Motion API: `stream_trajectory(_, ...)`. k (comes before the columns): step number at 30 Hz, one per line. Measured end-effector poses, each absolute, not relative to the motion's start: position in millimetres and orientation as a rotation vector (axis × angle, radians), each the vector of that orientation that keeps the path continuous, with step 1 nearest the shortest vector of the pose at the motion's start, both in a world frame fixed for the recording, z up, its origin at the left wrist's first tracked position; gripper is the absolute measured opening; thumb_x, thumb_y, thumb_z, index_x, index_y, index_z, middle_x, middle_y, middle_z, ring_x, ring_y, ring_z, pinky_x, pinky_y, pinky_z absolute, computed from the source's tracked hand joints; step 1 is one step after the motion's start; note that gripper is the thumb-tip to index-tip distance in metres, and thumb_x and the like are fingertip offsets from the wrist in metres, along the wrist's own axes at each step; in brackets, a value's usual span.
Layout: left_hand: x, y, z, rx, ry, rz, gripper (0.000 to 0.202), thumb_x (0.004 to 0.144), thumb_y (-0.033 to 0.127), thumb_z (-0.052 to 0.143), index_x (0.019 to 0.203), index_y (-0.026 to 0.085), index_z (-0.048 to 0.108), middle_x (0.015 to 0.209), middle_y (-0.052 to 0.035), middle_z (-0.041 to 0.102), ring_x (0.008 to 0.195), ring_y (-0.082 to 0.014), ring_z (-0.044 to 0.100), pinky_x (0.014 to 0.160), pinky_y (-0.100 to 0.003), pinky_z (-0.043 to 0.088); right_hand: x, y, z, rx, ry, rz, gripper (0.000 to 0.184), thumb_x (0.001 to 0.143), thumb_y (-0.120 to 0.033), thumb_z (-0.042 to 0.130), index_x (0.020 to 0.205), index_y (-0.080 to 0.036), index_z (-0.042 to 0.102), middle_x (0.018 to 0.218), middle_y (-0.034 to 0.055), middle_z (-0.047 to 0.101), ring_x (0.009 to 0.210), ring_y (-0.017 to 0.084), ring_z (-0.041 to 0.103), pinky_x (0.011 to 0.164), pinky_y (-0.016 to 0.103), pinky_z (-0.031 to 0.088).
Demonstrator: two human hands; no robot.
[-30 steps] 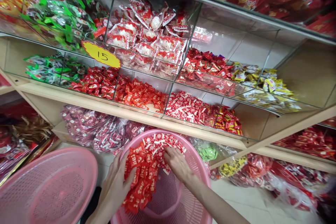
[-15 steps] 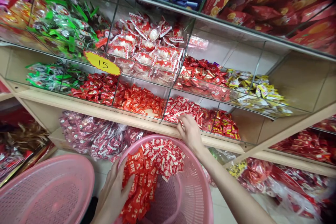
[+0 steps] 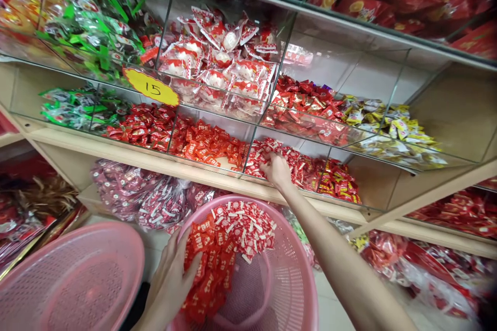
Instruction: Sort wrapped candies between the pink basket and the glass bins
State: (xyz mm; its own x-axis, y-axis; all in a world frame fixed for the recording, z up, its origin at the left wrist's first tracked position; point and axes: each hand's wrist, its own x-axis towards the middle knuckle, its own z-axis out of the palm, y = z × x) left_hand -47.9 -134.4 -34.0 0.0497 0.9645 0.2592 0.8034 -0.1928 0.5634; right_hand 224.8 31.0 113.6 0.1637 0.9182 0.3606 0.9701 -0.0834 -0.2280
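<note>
My left hand (image 3: 174, 274) is closed over the left rim of a pink plastic basket (image 3: 298, 264), thumb on the inner side. Orange-red wrapped candies (image 3: 209, 269) lie in the basket near that thumb, and small red-and-white wrapped candies (image 3: 248, 227) are heaped against its far side. My right hand (image 3: 277, 169) reaches over the front of a low shelf bin into more red-and-white candies (image 3: 258, 152). Its fingers are curled down among them, and the fingertips are partly hidden, so what they hold does not show clearly.
A second pink basket (image 3: 128, 248) stands at the left. Glass-fronted bins hold green-wrapped sweets (image 3: 93, 26), orange-red candies (image 3: 212, 145) and yellow-wrapped ones (image 3: 404, 126). A yellow tag (image 3: 152, 88) reads 15. The wooden shelf edge (image 3: 194, 170) runs behind the basket, with bagged candies (image 3: 155, 196) below.
My right hand has moved forward from the bin's front edge into the red-and-white candies. My left hand keeps its hold on the basket rim. The view has shifted slightly.
</note>
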Motion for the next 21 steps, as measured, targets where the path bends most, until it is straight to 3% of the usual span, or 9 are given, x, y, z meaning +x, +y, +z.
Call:
stream_trajectory(7, -48, -135, -36, 2.069, 1.808, 0.845, 0.057, 0.085, 0.038, 0.042, 0.137, 0.024, 0.025, 0.14, -0.0112, 0.031, 0.128, -0.0279, 0.033, 0.1, -0.048, 0.038, 235, 15, 118, -1.844, -1.78, -0.289, 0.024, 0.081, -0.033, 0.047, 0.091, -0.017, 0.062, 0.091, 0.0091, 0.059, 0.084, 0.02, 0.053, 0.072, 0.03, 0.041)
stream_trajectory(11, -48, -135, -37, 2.053, 1.83, 0.84, 0.058, 0.084, 0.04, 0.041, 0.137, 0.024, 0.025, 0.14, -0.0107, 0.03, 0.129, -0.0281, 0.031, 0.1, -0.048, 0.037, 240, -31, 121, -1.573, -1.805, -0.417, 0.025, 0.085, -0.034, 0.044, 0.096, -0.018, 0.059, 0.092, 0.0084, 0.057, 0.087, 0.021, 0.05, 0.078, 0.035, 0.04)
stream_trajectory(15, -48, -135, -34, 2.058, 1.813, 0.833, 0.057, 0.085, 0.041, 0.041, 0.137, 0.024, 0.025, 0.14, -0.0102, 0.031, 0.128, -0.0278, 0.032, 0.1, -0.048, 0.037, 233, -84, 100, -1.439, -2.053, -0.237, 0.024, 0.087, -0.03, 0.044, 0.105, -0.019, 0.055, 0.099, 0.0089, 0.055, 0.091, 0.021, 0.051, 0.079, 0.036, 0.042)
stream_trajectory(21, -48, -136, -33, 2.072, 1.802, 0.832, 0.057, 0.085, 0.039, 0.04, 0.138, 0.025, 0.022, 0.14, -0.0098, 0.029, 0.128, -0.0275, 0.032, 0.1, -0.047, 0.037, 220, -107, 42, -1.481, -2.379, 0.077, 0.017, 0.088, -0.026, 0.043, 0.097, -0.02, 0.056, 0.095, 0.0067, 0.056, 0.086, 0.018, 0.054, 0.075, 0.032, 0.045)
